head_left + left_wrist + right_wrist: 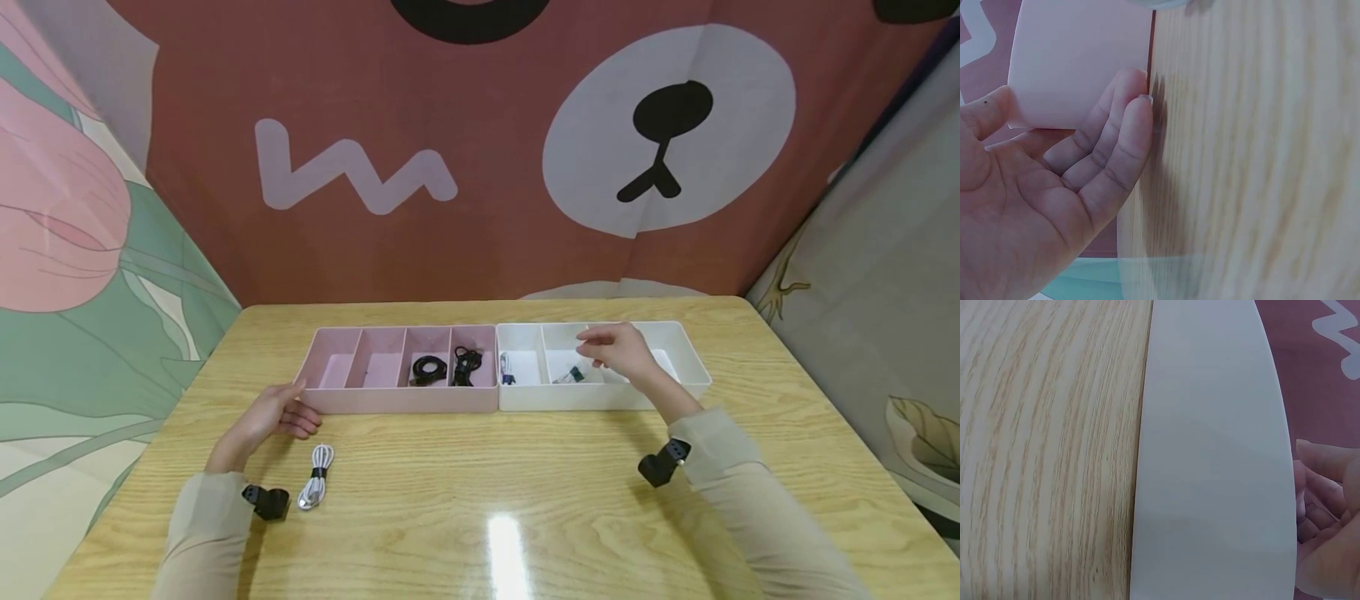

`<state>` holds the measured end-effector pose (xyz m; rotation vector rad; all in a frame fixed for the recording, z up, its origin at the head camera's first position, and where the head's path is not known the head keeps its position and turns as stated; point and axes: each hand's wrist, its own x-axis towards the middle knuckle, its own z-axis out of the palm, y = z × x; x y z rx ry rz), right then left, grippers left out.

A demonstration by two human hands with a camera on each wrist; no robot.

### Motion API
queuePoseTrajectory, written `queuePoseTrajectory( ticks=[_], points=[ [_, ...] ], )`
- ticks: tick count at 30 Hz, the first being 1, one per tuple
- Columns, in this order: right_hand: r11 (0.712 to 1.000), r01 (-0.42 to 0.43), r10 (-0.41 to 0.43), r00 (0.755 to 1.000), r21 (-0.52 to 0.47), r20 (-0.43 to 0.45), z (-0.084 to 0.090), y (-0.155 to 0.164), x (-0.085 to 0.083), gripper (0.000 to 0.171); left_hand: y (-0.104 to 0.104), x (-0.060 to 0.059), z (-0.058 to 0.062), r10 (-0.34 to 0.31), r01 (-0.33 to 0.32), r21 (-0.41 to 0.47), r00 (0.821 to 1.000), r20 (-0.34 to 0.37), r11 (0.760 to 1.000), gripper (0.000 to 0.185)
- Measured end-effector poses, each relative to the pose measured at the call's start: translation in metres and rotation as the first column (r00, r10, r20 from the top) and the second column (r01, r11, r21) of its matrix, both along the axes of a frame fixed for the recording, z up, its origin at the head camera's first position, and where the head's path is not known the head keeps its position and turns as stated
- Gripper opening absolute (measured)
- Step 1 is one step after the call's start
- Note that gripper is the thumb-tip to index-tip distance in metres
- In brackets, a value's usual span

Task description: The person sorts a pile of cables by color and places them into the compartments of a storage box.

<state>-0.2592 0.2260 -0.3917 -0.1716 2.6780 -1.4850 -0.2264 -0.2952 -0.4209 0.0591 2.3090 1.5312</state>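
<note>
Your left hand (272, 414), fingers relaxed and empty, touches the pink plastic divided tray (401, 398) at its 9 o'clock end. Your right hand (618, 350), fingers loose and empty, hovers over the white plastic divided tray (600, 395). The coiled white cable (317, 476) at 6 o'clock of the left hand looks light and soft; take it at its black tie.

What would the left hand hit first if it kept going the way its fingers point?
Most likely the pink tray. The left hand lies on the table with its fingers aimed at the tray's near left corner, already at or nearly against its wall; actual contact is hard to judge.
</note>
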Motion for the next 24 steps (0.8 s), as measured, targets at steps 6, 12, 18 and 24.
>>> queuePoseTrajectory(
  ticks=[6, 12, 18, 24],
  points=[
    [0.999, 0.034, -0.035, 0.999, -0.016, -0.025, 0.001, 0.001, 0.004, 0.034, -0.001, 0.0, 0.0, -0.001, 0.001, -0.001, 1.0, 0.003, 1.0, 0.057],
    [0.995, 0.046, -0.048, 0.998, -0.088, -0.026, 0.003, -0.006, 0.01, 0.032, -0.001, -0.002, 0.0, 0.002, -0.002, -0.011, 1.0, 0.02, 1.0, 0.058],
    [0.975, 0.001, -0.007, 1.0, -0.222, -0.027, 0.011, -0.018, 0.018, 0.031, 0.0, -0.002, 0.001, 0.004, -0.003, -0.019, 1.0, 0.029, 1.0, 0.057],
    [0.949, -0.057, 0.053, 0.998, -0.31, -0.021, 0.016, -0.035, 0.028, 0.028, 0.0, -0.001, 0.002, 0.0, 0.0, -0.028, 1.0, 0.028, 1.0, 0.058]
  ],
)
